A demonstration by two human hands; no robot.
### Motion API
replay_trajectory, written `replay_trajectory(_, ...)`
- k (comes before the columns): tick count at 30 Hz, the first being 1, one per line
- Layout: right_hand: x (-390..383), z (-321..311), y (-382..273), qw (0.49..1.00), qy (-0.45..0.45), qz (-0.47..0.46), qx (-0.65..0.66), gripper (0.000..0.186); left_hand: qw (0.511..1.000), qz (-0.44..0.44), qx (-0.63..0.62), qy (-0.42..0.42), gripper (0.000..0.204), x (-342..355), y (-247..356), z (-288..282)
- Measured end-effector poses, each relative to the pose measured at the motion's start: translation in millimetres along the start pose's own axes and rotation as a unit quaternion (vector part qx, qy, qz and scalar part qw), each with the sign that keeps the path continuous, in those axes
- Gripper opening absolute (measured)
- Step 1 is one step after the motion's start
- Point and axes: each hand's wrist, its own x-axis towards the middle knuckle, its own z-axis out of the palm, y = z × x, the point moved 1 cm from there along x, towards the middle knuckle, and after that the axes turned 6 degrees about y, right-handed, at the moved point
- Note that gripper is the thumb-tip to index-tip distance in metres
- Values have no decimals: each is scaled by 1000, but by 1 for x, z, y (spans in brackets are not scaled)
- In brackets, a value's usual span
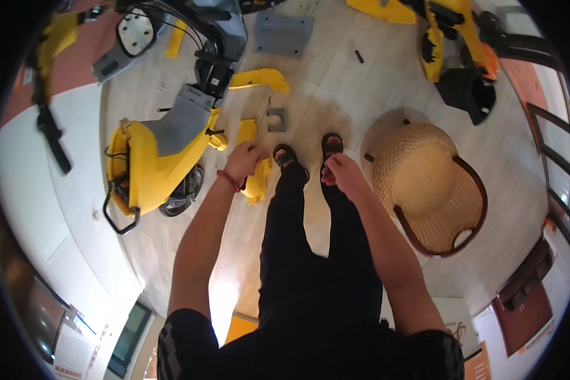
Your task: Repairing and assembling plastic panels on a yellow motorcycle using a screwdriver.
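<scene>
My left hand [244, 159], with a red bracelet at the wrist, is curled closed above some yellow plastic panels [254, 187] on the floor; I cannot make out whether it holds anything. My right hand [335, 170] is closed in front of my dark-trousered leg, its contents too small or hidden to name. Left of my hands stands a partly stripped yellow and grey scooter [164, 183] with black frame parts. A small grey bracket [276, 120] lies ahead of my sandalled feet.
A wicker chair [418, 183] stands at my right. Beyond lie a curved yellow panel [266, 79], a grey plate [285, 33] and a small black part [359, 56]. More yellow and black vehicle parts [462, 88] are at upper right. A white wall [50, 190] bounds the left.
</scene>
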Motion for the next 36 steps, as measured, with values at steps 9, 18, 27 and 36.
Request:
replay_trajectory(9, 137, 71, 117, 986, -97, 72, -116, 18, 873, 125, 437, 179, 32, 366, -140, -43)
replay_trajectory(18, 286, -23, 161, 969, -79, 139, -188, 21, 898, 78, 381, 205, 48, 500, -145, 23)
replay_trajectory(27, 404, -42, 126, 995, 8, 102, 19, 22, 891, 104, 404, 177, 25, 502, -130, 68)
replay_trajectory(36, 473, -24, 60, 994, -42, -39, 90, 24, 923, 134, 270, 240, 41, 449, -112, 53)
